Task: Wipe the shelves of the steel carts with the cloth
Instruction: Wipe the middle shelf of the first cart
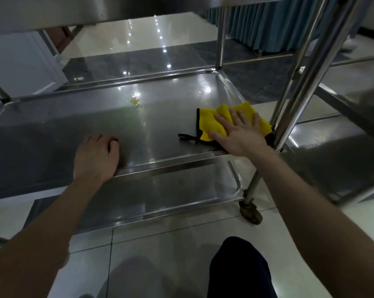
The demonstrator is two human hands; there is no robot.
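A yellow cloth (209, 123) with black trim and a black loop lies on the right part of the steel cart's middle shelf (63, 125). My right hand (237, 132) presses flat on the cloth, fingers straight and spread. My left hand (96, 155) rests on the shelf's front edge at the left with its fingers curled under, holding nothing that I can see. A small yellowish stain (135, 102) sits near the middle of the shelf, left of the cloth. The lower shelf (160, 196) shows below.
The cart's top shelf (95, 9) hangs overhead. An upright post (311, 72) stands just right of the cloth, with a caster (250, 214) below it. A second steel cart (343, 136) stands to the right. My knee (240, 267) is at the bottom.
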